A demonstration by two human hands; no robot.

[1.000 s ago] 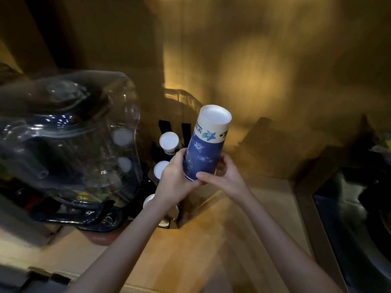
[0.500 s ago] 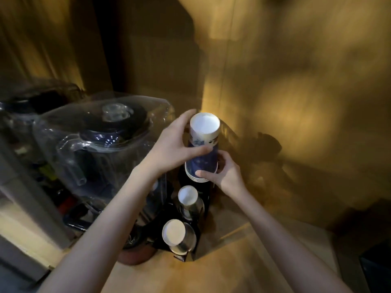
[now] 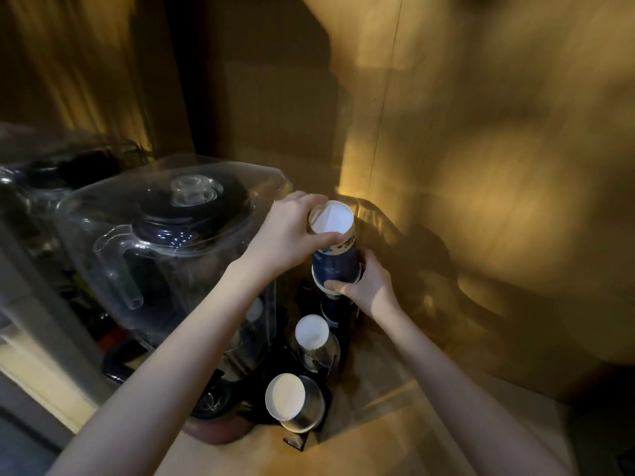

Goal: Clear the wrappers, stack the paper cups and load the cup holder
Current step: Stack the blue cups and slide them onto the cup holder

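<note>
Lowering a stack of blue-and-white paper cups (image 3: 335,259) into the far slot of the black cup holder (image 3: 309,438) looks like the step in hand. Left hand (image 3: 292,235) caps the top of the stack, thumb and fingers pinched around the upper rim. Right hand (image 3: 366,286) pinches the lower end, fingertips closed on the white rolled rims there.

Stack sits inverted: white base disc faces up toward the camera, open mouths face down into the holder. Long axis close to upright, top leaning slightly toward the near side. Lower end seems to meet the slot already; exact seating hidden by the right hand.

2 other slots, nearer the camera, each show a white-bottomed cup stack: middle one (image 3: 312,333), near one (image 3: 285,396), both tilted toward the viewer.

A large clear plastic blender jar with a black lid (image 3: 165,235) stands just left of the holder, touching or nearly touching the left forearm.

To do it well, by my judgement: keep the axis in line with the slot, guide with the lower hand, press lightly from the top. Uneven push could buckle the rims or tip the holder. Dim, blurred light; wrappers not seen.
</note>
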